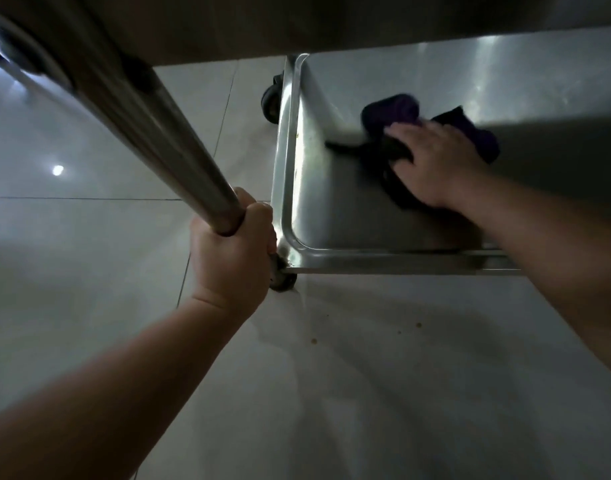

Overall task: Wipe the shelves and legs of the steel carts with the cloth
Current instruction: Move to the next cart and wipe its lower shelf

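Observation:
A steel cart's bottom shelf [331, 216] lies below me, its raised rim running along the left and near sides. A dark purple cloth [397, 112] is spread on that shelf. My right hand [435, 161] lies flat on the cloth with straight fingers and presses it against the steel. My left hand [231, 251] grips the cart's round steel leg [151, 123] low down, just above the near-left corner of the shelf. An upper shelf [297, 26] hangs overhead and hides the far part of the bottom shelf.
Pale glossy floor tiles [89, 271] surround the cart, with a few small brown specks near the front. A black caster [271, 102] shows at the far-left corner and another caster [283, 280] under the near-left corner.

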`<state>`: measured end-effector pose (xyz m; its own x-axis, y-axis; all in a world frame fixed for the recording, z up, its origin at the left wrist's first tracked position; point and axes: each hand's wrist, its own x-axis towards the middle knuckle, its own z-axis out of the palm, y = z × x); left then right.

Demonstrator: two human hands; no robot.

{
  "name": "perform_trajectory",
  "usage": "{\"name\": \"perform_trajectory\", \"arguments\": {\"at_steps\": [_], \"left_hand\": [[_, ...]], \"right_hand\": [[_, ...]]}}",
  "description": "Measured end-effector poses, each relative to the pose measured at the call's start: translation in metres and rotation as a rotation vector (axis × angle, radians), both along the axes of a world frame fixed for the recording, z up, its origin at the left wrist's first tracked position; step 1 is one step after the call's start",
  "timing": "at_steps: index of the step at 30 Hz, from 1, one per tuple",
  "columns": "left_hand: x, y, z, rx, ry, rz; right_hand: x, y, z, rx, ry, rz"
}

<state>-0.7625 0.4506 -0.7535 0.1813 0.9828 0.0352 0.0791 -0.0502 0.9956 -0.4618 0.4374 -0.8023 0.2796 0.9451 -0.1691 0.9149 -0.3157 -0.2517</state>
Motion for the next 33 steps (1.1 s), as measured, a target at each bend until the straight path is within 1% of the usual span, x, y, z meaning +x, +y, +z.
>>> {"name": "perform_trajectory", "arguments": {"at_steps": [2, 4, 6, 9, 12, 14, 15, 17, 18, 19, 20, 21, 22, 24, 26, 28, 30, 33], "left_hand": [[0.0, 0.0, 0.001, 0.008, -0.005, -0.004], [0.0, -0.001, 0.001, 0.015, -0.003, -0.015], [-0.001, -0.001, 0.002, 0.015, -0.015, -0.034], [-0.002, 0.0, 0.002, 0.033, -0.002, -0.062], [-0.004, 0.002, -0.001, 0.04, 0.003, -0.068], [-0.004, 0.003, -0.003, 0.03, -0.012, -0.058], [-0.004, 0.004, -0.004, 0.025, -0.022, -0.058], [-0.004, 0.004, -0.004, 0.023, -0.035, -0.068], [-0.004, 0.005, -0.005, 0.031, -0.03, -0.075], [-0.005, 0.005, -0.006, 0.031, -0.023, -0.074], [-0.005, 0.004, -0.007, 0.023, -0.024, -0.068], [-0.005, 0.004, -0.007, 0.011, -0.029, -0.063], [-0.005, 0.003, -0.007, 0.003, -0.032, -0.058], [-0.005, 0.002, -0.007, 0.002, -0.021, -0.053], [-0.004, 0.002, -0.006, 0.007, -0.015, -0.05], [-0.004, 0.002, -0.006, 0.009, -0.025, -0.067], [-0.004, 0.001, -0.007, 0.005, -0.046, -0.096], [-0.006, -0.001, -0.007, -0.008, -0.069, -0.092]], "right_hand": [[0.005, 0.04, -0.002, -0.031, 0.008, -0.142], [-0.007, 0.08, 0.0, -0.079, 0.029, -0.188], [-0.032, 0.11, 0.007, -0.112, 0.074, -0.139], [-0.073, 0.122, 0.013, -0.085, 0.1, 0.038], [-0.101, 0.09, 0.011, 0.008, 0.135, 0.157], [-0.11, 0.049, 0.009, 0.076, 0.159, 0.253], [-0.11, 0.027, 0.009, 0.079, 0.192, 0.326], [-0.105, -0.014, 0.009, 0.014, 0.242, 0.51], [-0.098, -0.024, 0.008, -0.024, 0.233, 0.592], [-0.089, -0.027, 0.007, -0.053, 0.207, 0.644], [-0.077, -0.021, 0.006, -0.056, 0.173, 0.645], [-0.065, -0.008, 0.005, -0.043, 0.141, 0.586], [-0.052, 0.01, 0.004, -0.013, 0.111, 0.479], [-0.029, 0.055, 0.003, 0.026, 0.051, 0.211], [-0.019, 0.099, 0.003, -0.01, 0.016, -0.015], [-0.032, 0.129, 0.001, -0.067, 0.048, -0.143], [-0.059, 0.142, 0.0, -0.073, 0.07, -0.115], [-0.103, 0.134, 0.0, -0.039, 0.101, 0.037]]}}
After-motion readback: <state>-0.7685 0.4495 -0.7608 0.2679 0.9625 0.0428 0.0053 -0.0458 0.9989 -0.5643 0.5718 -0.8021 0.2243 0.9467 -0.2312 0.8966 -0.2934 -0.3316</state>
